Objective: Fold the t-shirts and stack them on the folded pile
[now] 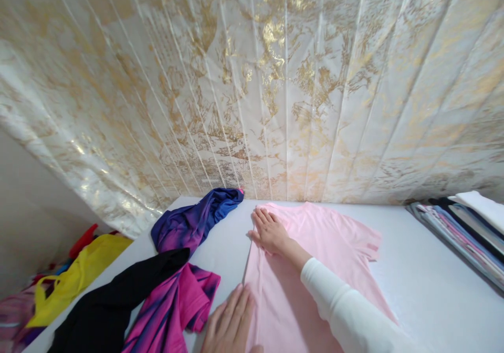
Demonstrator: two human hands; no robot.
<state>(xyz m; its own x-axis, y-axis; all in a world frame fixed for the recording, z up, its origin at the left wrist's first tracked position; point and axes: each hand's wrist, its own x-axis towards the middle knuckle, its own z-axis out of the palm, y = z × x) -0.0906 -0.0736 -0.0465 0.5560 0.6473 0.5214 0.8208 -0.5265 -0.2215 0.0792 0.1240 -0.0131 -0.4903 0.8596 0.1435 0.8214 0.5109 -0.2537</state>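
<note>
A pink T-shirt (315, 269) lies spread on the white table, its left side folded inward in a long straight edge and one sleeve pointing right. My right hand (271, 231) rests flat near the top of that folded edge, fingers stretched out on the fabric. Lower down, my left hand (232, 321) lies along the same edge with its fingers extended, partly on the cloth. The bottom of the shirt runs out of view. Neither hand grasps anything.
Left of the shirt lie a crumpled purple-blue and pink garment (189, 222) and a black garment (106, 306). A stack of folded clothes (464, 232) sits at the right. Yellow cloth (90, 266) lies beyond the left table edge. A gold-patterned curtain (275, 106) hangs behind.
</note>
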